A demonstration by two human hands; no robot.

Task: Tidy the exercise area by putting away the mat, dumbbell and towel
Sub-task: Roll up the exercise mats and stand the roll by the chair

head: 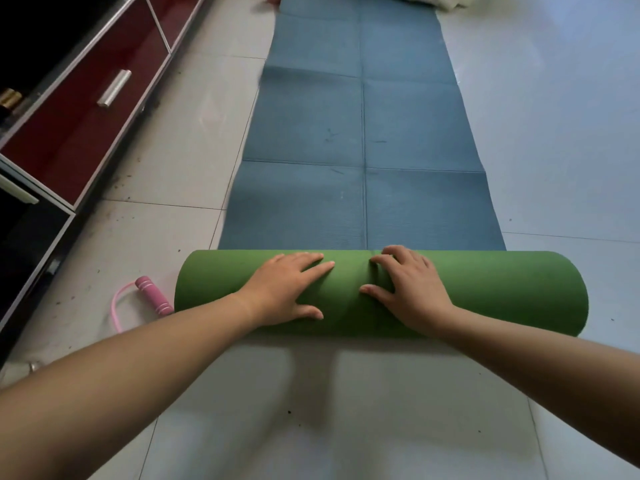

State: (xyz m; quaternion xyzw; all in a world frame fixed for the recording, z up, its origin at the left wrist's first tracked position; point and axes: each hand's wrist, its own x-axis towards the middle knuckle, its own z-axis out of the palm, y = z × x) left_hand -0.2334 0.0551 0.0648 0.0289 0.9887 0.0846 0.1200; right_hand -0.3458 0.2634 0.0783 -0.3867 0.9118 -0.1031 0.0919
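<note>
The mat [363, 133] lay on the floor [346, 410], its near end wound into a green roll [491, 292], the blue length stretching far ahead. Your left hand [287, 289] and right hand [408, 292] pressed down on the roll's middle, fingers loosely spread, gripping nothing. You would likely have rolled straighter with them nearer the ends, pushing evenly so the edges stayed square. A pink rope handle [154, 294] lay just left of the roll.
</note>
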